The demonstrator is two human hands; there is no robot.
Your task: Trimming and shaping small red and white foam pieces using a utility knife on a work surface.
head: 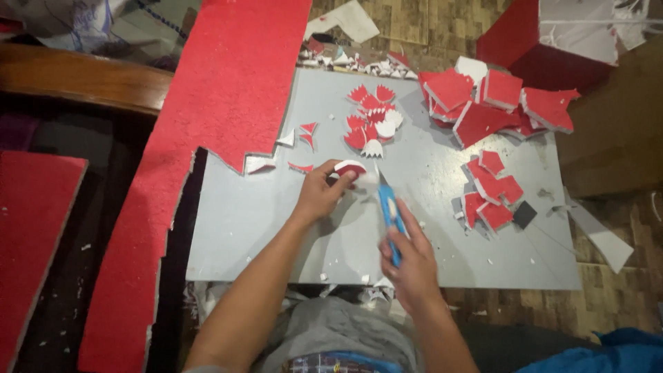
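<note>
1. While the small red-and-white foam piece is pinched by the left hand on the grey board, the blue utility knife is clenched by the right hand, its tip just beside the left fingertips; a slip could cut them.
2. Finished toothed cut-outs lie just beyond.
3. Stacked red foam squares and the long red sheet crowd both sides.

A grey counter carries a far cluster of red toothed cutouts, a far-right heap of red foam blocks and smaller red squares on the right. A long red sheet lies left.
</note>
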